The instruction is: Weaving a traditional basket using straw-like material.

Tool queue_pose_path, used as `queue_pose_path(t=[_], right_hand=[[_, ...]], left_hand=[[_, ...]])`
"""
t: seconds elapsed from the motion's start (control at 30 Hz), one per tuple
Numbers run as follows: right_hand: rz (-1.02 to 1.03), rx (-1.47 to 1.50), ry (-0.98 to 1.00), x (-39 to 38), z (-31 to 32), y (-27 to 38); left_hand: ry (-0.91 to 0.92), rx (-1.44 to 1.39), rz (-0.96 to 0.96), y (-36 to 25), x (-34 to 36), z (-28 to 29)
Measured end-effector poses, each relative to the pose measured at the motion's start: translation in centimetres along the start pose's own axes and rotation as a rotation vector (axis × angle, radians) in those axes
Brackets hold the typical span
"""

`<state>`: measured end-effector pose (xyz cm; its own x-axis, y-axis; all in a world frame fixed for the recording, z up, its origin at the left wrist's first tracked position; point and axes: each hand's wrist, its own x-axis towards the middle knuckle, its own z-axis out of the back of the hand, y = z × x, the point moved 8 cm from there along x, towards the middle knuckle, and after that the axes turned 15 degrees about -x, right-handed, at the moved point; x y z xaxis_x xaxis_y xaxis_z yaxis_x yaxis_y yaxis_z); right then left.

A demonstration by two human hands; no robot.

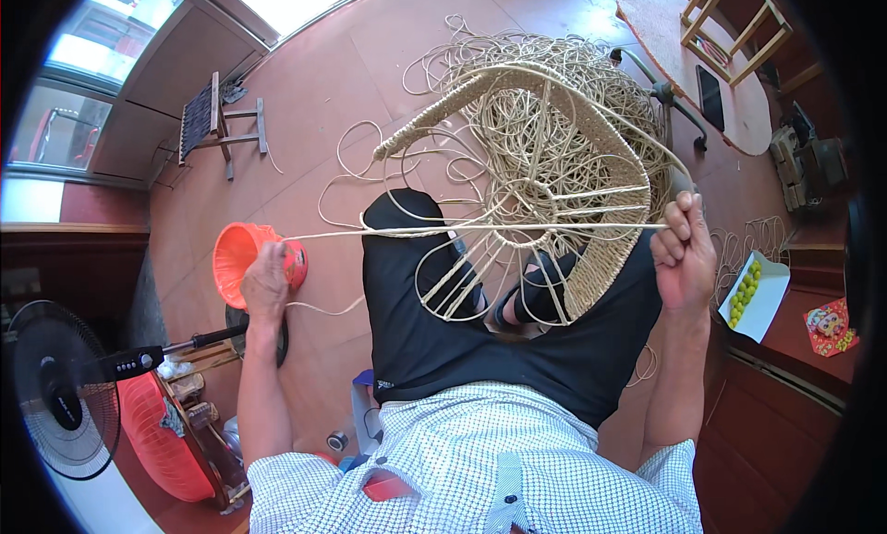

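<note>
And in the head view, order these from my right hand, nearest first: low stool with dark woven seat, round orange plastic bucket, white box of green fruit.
1. White box: right of your right hand.
2. Orange bucket: across, on the left.
3. Stool: left, beyond the bucket.

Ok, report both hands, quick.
Left hand: closed, holding the cord.
Right hand: closed, holding the other side of that straight stretch.

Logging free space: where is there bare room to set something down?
Bare floor lies between the dark-seated stool and the cord heap; another patch separates stool from orange bucket. Crowded: the heap and overlapping woven frame; a taut cord spans left hand to right hand.
</note>
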<state>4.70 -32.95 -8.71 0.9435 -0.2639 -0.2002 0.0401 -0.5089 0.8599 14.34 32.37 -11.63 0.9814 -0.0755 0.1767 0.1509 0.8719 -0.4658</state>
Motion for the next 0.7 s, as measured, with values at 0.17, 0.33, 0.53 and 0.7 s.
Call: queue_pose_path(t=[0.17, 0.33, 0.53, 0.7], right_hand=[[0.096, 0.006, -0.092, 0.9, 3.7, 3.5], [0.242, 0.212, 0.007, 1.7, 10.0, 5.5], [0.085, -0.155, 0.040, -3.4, -3.9, 1.7], [-0.138, -0.127, 0.390, -7.5, -14.3, -5.8]], left_hand=[[-0.252, -0.169, 0.398, 20.6, -2.7, 1.8], [-0.191, 0.072, 0.690, 35.0, -3.1, 7.0], [-0.267, -0.567, 0.122, -8.9, 4.2, 0.0], [0.478, -1.031, -0.258, -33.1, -3.0, -3.6]])
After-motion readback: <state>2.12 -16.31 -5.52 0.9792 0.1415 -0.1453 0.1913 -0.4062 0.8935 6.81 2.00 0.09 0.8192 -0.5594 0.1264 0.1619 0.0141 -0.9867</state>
